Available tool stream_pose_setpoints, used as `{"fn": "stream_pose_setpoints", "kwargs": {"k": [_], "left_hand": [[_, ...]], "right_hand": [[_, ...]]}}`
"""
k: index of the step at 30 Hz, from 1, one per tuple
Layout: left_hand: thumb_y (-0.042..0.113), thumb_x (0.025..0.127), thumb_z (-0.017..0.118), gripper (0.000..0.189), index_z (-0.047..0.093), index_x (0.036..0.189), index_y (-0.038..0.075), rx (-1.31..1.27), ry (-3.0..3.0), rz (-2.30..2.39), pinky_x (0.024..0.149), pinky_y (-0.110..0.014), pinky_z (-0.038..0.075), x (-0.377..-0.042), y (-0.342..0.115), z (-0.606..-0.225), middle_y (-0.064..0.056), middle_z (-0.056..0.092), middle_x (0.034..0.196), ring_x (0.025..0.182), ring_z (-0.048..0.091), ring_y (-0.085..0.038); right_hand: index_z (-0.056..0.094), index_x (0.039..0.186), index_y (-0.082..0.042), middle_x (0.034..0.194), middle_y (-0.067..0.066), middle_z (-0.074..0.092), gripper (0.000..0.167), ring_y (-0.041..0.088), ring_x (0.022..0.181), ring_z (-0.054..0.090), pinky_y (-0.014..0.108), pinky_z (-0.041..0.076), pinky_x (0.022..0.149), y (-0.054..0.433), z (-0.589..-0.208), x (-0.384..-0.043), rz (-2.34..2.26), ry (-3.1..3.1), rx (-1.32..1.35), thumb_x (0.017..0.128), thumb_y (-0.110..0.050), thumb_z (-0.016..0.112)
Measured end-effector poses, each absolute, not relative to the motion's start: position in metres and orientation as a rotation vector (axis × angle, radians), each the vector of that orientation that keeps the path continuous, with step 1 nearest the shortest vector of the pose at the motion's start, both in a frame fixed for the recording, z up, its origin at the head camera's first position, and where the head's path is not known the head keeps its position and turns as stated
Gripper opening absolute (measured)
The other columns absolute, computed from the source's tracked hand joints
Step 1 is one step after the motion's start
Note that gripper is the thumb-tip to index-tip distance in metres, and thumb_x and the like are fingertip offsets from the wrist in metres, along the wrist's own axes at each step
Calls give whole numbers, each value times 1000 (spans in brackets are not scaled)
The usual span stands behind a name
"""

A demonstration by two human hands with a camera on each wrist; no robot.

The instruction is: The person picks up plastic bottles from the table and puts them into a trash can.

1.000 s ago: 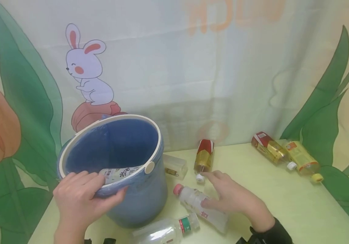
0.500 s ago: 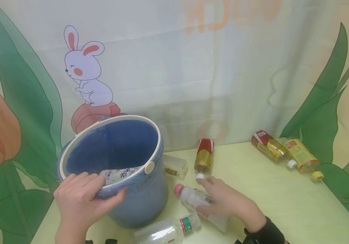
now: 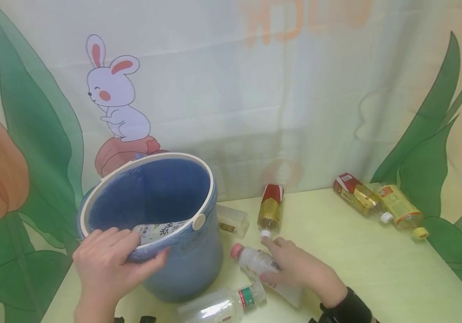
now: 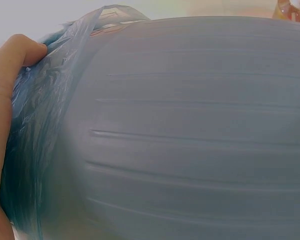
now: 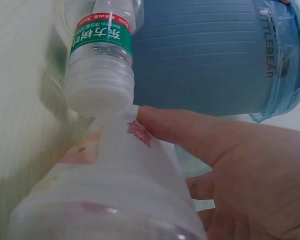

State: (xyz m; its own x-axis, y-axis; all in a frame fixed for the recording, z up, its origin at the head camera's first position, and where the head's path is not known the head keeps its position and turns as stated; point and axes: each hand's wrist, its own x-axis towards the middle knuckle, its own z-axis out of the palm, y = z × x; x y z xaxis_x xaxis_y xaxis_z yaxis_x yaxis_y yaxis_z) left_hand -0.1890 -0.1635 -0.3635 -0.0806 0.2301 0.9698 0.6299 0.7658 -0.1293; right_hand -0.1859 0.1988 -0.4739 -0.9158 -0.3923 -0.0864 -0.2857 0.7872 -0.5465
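My left hand (image 3: 107, 260) grips the near rim of a blue bucket (image 3: 186, 269), fingers over the white ring and thumb outside. In the left wrist view, a finger and the thumb side press the bluish plastic liner (image 4: 45, 110) against the bucket. A bottle with a printed label (image 3: 158, 231) lies inside. My right hand (image 3: 301, 269) holds a whitish plastic bottle with a pink cap (image 3: 251, 259), which lies on its side; thumb and fingers are on opposite sides of it. The right wrist view shows the thumb (image 5: 177, 127) against this bottle, close to a clear bottle's white cap end.
A clear bottle with a green label (image 3: 215, 307) lies before the bucket. Behind are a clear plastic container (image 3: 233, 220) and a red-and-gold bottle (image 3: 271, 208). Farther right lie another red-and-gold bottle (image 3: 358, 195) and a yellow-capped bottle (image 3: 402, 211). A printed curtain (image 3: 315, 112) hangs behind.
My right hand has come down and slightly toward me, closing around the pink-capped bottle. The left hand keeps its grip on the bucket rim.
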Motion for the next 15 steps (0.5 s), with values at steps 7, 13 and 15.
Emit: {"fn": "stream_pose_setpoints", "kwargs": {"k": [7, 13, 15], "left_hand": [[55, 87, 66, 58, 30, 58, 18, -690, -1653, -377, 49, -31, 11, -189, -163, -364, 9, 23, 55, 50, 14, -12], [55, 87, 66, 58, 30, 59, 19, -700, -1658, -371, 49, -30, 11, -189, -163, -364, 9, 22, 55, 51, 13, -11], [55, 87, 66, 58, 30, 59, 19, -700, -1661, -369, 49, -30, 11, -190, -163, -365, 9, 22, 55, 51, 13, -11]], "right_hand": [[46, 161, 0, 134, 21, 62, 89, 26, 107, 60, 54, 58, 89, 198, -477, -187, -812, 2757, -532, 92, -37, 87], [47, 160, 0, 131, 19, 63, 86, 24, 104, 59, 51, 57, 86, 199, -481, -190, -805, 2752, -555, 93, -36, 86], [48, 160, 0, 129, 18, 63, 85, 23, 102, 59, 50, 57, 85, 200, -482, -190, -811, 2747, -558, 92, -35, 86]]}}
